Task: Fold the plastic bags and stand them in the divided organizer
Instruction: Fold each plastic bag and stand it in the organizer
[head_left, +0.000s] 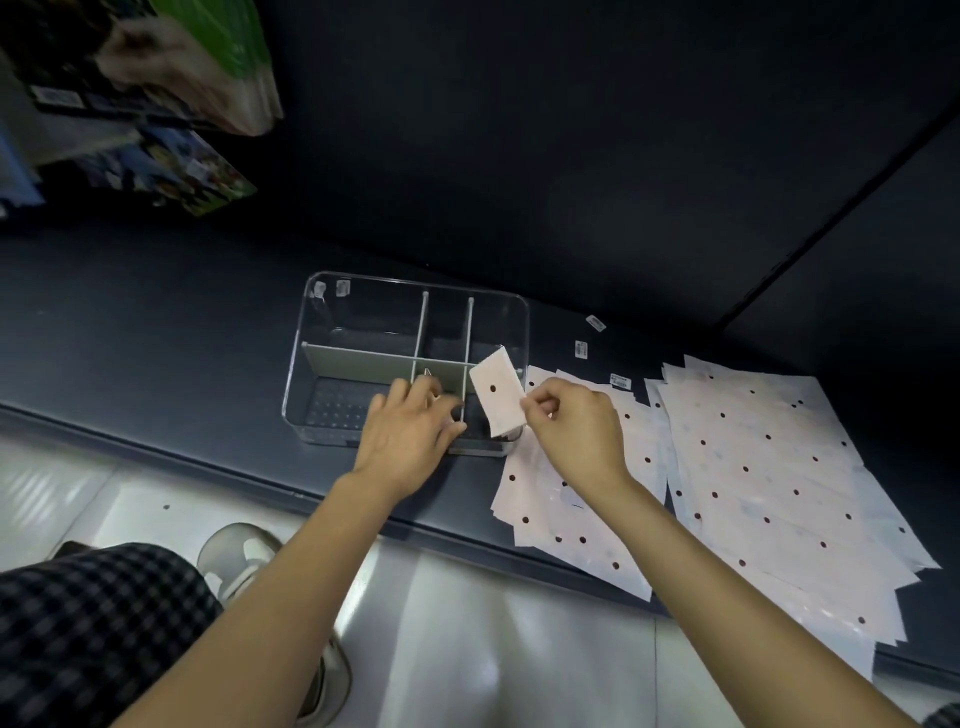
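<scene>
Clear plastic divided organizer (358, 312) sits on the dark desk (156, 322), close to its front edge. The right hand (574, 431) pinches a folded white bag (497, 397) with a dark dot, holding it tilted above the organizer's near right compartment. The left hand (410, 436) rests at the organizer's front wall, fingers loosely spread and reaching over the grey dividers (363, 361), holding nothing. Unfolded dotted bags (753, 467) lie in overlapping layers toward the desk's right end, overhanging the front edge.
</scene>
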